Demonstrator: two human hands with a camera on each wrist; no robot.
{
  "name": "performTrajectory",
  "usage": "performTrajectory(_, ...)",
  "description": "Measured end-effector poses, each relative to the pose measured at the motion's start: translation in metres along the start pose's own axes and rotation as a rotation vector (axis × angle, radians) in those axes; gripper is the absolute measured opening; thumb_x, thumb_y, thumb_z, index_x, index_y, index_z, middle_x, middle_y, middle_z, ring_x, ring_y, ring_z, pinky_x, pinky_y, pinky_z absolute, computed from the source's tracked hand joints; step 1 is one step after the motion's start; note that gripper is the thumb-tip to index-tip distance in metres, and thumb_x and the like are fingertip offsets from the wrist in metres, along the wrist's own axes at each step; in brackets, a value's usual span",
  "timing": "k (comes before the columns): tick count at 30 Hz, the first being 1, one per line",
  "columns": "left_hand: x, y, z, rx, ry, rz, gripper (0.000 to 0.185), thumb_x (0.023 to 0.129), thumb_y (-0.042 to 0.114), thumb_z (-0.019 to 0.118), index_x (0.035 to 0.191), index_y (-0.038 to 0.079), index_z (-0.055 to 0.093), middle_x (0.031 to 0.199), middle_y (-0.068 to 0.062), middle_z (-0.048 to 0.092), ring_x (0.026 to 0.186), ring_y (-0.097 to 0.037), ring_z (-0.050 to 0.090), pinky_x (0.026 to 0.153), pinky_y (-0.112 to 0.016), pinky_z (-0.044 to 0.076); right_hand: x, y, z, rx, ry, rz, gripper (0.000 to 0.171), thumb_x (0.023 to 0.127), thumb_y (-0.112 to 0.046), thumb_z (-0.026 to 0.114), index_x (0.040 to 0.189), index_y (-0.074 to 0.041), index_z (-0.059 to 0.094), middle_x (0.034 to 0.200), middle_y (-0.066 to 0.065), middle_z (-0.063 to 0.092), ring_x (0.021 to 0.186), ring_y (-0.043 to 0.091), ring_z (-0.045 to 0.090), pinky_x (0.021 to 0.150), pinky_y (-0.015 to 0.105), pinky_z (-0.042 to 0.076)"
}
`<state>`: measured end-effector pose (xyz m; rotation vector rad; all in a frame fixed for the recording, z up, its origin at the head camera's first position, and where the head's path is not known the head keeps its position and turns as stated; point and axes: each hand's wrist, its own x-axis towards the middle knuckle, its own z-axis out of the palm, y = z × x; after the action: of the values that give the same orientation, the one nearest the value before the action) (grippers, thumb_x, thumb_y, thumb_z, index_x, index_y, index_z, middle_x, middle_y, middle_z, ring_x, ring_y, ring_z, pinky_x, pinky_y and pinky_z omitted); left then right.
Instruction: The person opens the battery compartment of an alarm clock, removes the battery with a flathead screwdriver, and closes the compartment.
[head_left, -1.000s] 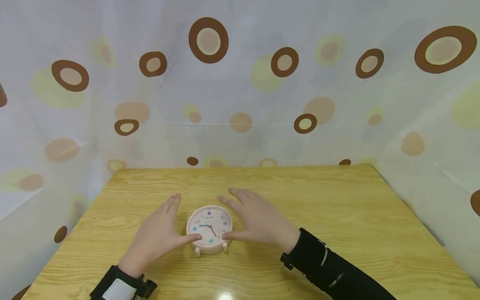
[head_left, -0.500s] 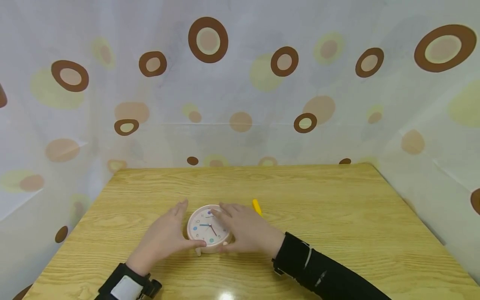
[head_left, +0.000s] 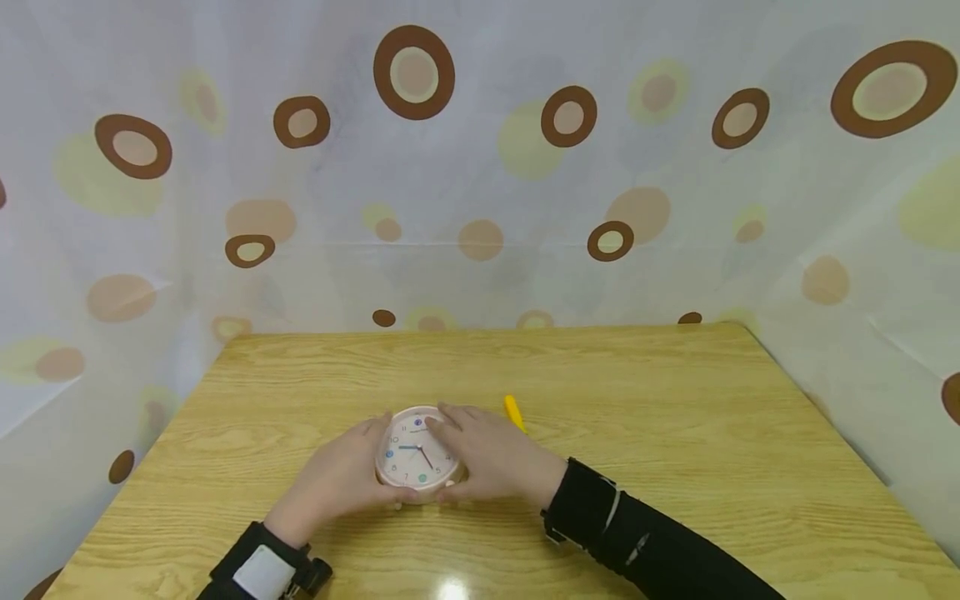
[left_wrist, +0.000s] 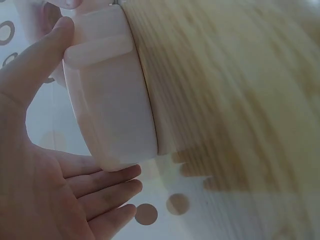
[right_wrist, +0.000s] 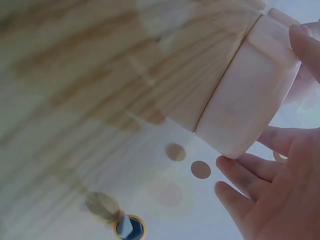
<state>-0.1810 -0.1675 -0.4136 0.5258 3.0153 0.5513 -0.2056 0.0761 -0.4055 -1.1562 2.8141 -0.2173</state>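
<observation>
A round pale pink alarm clock (head_left: 408, 458) lies face up on the wooden table, its white dial carrying coloured dots and a blue and a red hand. My left hand (head_left: 337, 475) holds its left side, thumb at the near edge by a small foot and fingers at the far rim. From the other side my right hand (head_left: 495, 458) grips it, covering the right part of the dial. In the left wrist view the clock's smooth side wall (left_wrist: 112, 105) sits between thumb and fingers. The right wrist view shows the same grip on the clock (right_wrist: 245, 90).
Behind my right hand a yellow stick-like thing (head_left: 513, 412) lies on the table (head_left: 637, 400), partly hidden by that hand. A white curtain (head_left: 480, 183) with brown and beige circles hangs around the table's back and sides.
Both hands have closed in on the clock from the two sides, the right one first, then the left. The yellow thing has come into sight as the right hand moved. The clock has barely shifted.
</observation>
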Motion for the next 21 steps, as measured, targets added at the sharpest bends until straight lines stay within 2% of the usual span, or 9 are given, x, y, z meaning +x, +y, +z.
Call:
performTrajectory(6, 0.001, 0.002, -0.002, -0.048, -0.014, 0.004, 0.123, 0.069, 0.057, 0.096, 0.156, -0.011, 0.042, 0.147, -0.026, 0.062, 0.131, -0.039, 0.065, 0.107, -0.054, 0.056, 0.001, 0.002, -0.001, -0.001, -0.004, -0.003, 0.099, 0.088, -0.062, 0.079, 0.165, -0.014, 0.039, 0.171, 0.017, 0.036, 0.156, 0.034, 0.042, 0.128, 0.049, 0.037)
performTrajectory(21, -0.004, 0.010, 0.000, -0.075, -0.037, 0.012, 0.122, 0.070, 0.056, 0.096, 0.157, -0.010, 0.042, 0.148, -0.027, 0.061, 0.131, -0.039, 0.065, 0.108, -0.054, 0.056, -0.011, 0.001, -0.003, 0.013, -0.018, 0.000, 0.097, 0.089, -0.059, 0.080, 0.165, -0.012, 0.040, 0.171, 0.018, 0.036, 0.155, 0.035, 0.043, 0.127, 0.049, 0.039)
